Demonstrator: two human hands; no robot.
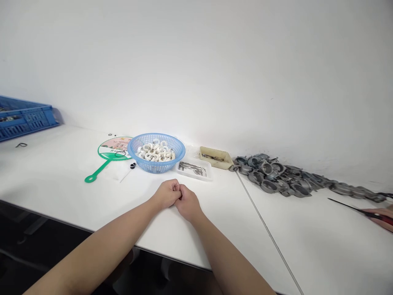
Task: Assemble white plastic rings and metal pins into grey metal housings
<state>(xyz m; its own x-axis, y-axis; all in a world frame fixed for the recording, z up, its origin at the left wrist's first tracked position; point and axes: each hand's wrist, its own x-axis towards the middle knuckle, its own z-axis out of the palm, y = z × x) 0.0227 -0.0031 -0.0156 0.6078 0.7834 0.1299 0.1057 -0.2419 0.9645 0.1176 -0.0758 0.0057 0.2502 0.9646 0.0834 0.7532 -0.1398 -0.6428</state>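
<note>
My left hand and my right hand meet on the white table, knuckles and thumbs touching. Both are closed with the fingers curled in; whatever they may hold is hidden. Just beyond them lies a shallow clear tray with thin dark pieces in it. A blue basket of white ring-shaped parts stands behind my left hand. Farther back, to the right of the tray, is a cream-coloured bin with thin metal pieces inside.
A round hand fan with a green handle lies left of the basket. A blue crate stands far left. Grey metal parts are heaped along the wall. At the right edge another person's hand holds a red-handled tool.
</note>
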